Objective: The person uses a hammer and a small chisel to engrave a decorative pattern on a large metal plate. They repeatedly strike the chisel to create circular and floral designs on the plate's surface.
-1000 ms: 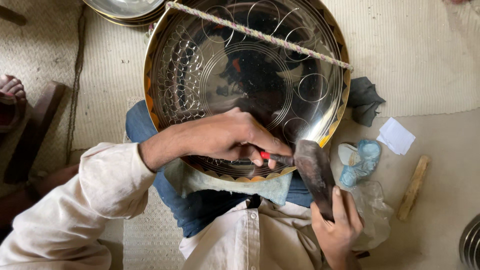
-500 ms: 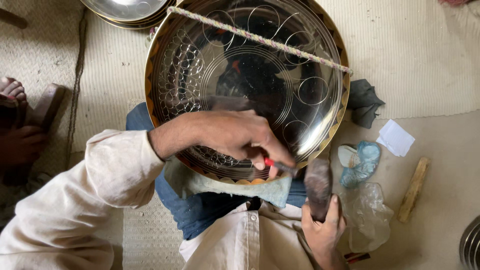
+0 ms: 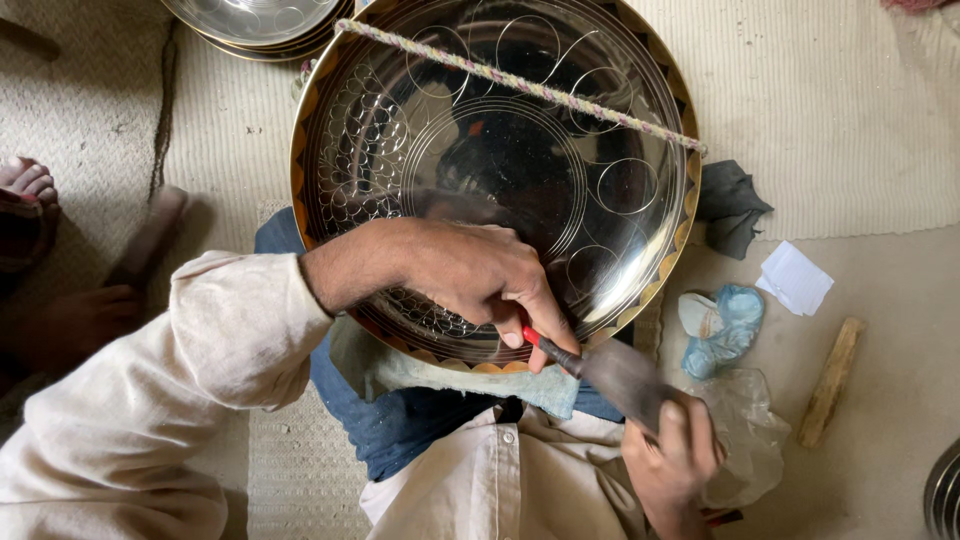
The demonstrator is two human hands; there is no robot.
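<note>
A large round engraved metal plate [image 3: 640, 130] with a gold-toned rim leans on my lap, and a twisted rope [image 3: 520, 85] runs across its upper part. My left hand [image 3: 470, 280] reaches over the plate's lower edge. It pinches a thin chisel with a red band [image 3: 548, 347] against the rim. My right hand [image 3: 672, 455] grips the handle of a dark hammer [image 3: 622, 378]. The hammer's blurred head is at the chisel's outer end. A pale cloth [image 3: 450, 375] pads the plate's bottom edge.
More metal plates [image 3: 250, 15] are stacked at the top left. To the right of the plate lie a dark rag [image 3: 730, 205], a white paper [image 3: 795, 278], a blue-white wad [image 3: 725, 320], a wooden stick [image 3: 830, 380] and a clear plastic bag [image 3: 750, 430]. Another person's foot [image 3: 25, 190] is at the left.
The hammer drew back toward my body, then came up again to the chisel's end. My left hand stayed at the plate's lower rim with the chisel.
</note>
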